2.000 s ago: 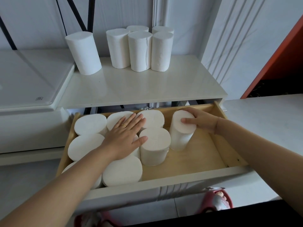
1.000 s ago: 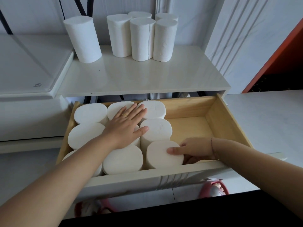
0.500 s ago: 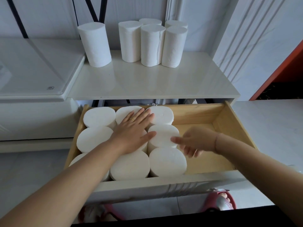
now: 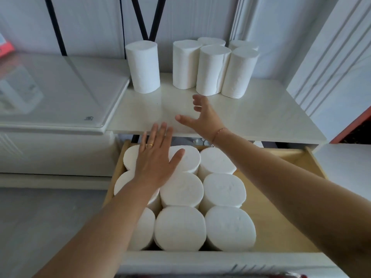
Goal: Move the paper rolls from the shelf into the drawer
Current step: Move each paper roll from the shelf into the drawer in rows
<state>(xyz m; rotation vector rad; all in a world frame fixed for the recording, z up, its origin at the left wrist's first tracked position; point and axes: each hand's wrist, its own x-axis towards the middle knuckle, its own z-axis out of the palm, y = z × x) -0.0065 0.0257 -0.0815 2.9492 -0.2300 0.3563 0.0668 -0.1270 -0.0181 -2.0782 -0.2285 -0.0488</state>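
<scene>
Your spread, empty right hand [image 4: 203, 116] hovers over the glossy white shelf [image 4: 265, 117] near upright white paper rolls [image 4: 212, 71], while your flat left hand [image 4: 156, 159] rests on upright packed rolls [image 4: 222, 189] in the wooden drawer [image 4: 314, 160].

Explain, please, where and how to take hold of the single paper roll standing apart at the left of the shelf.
Grip the single roll around its curved side, about mid-height, coming from the front. It stands upright on the shelf with free space on both sides, so the open right hand can probably wrap it.
</scene>
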